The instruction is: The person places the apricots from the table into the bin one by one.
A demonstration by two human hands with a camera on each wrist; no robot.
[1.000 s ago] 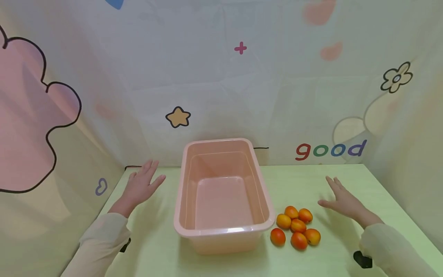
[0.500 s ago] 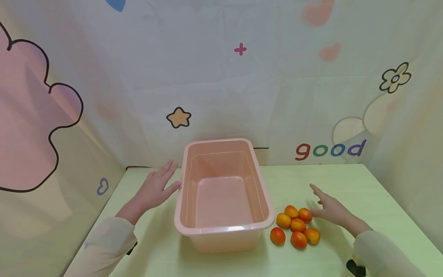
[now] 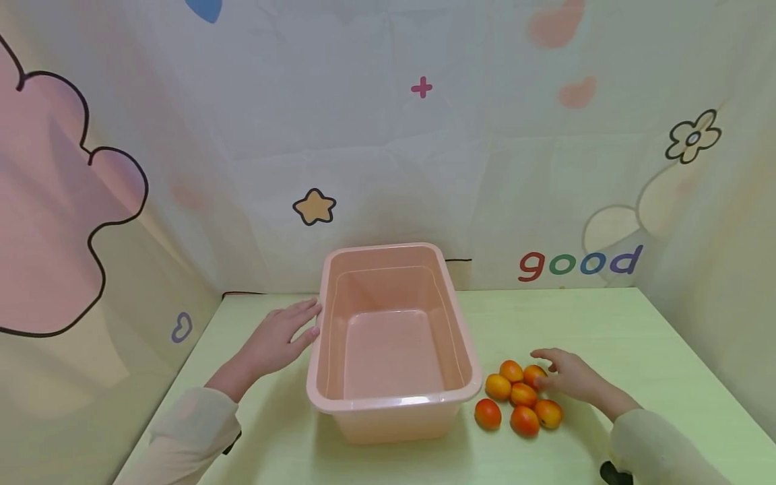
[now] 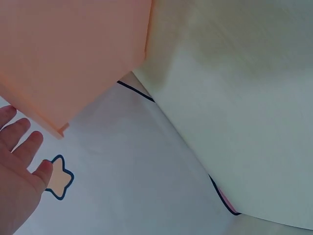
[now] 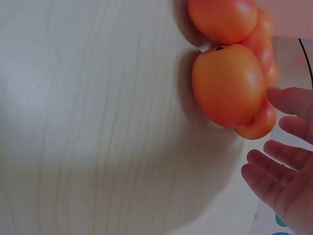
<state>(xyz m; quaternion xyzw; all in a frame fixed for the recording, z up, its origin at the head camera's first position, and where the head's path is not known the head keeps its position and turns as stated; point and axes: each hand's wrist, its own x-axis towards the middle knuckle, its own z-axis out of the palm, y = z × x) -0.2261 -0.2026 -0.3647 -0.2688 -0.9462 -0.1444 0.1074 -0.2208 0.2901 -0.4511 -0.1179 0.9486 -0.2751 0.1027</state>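
A pink plastic basin [image 3: 391,405] stands in the middle of the table with nothing inside. Beside its left rim is my left hand [image 3: 273,345], fingers extended; the fingertips are at the rim, though I cannot tell whether they touch. Several small orange-red fruits [image 3: 523,395] lie grouped at the basin's right front side. My right hand [image 3: 572,378] hovers at the far right of that group, thumb near the rearmost right fruit [image 3: 532,374]. In the right wrist view its fingers [image 5: 281,155] are spread, gripping nothing, with a larger-looking orange fruit [image 5: 228,85] close by.
The pale green table [image 3: 545,323] runs back to a printed cloth backdrop [image 3: 388,168] with a star, hearts and the word "good". Cloth also hangs along the left and right sides. A dark strap part [image 3: 616,473] shows under the right sleeve.
My left hand has moved right, up to the basin's rim. My right hand has moved left and lower, over to the fruits. The basin and fruits stay in place.
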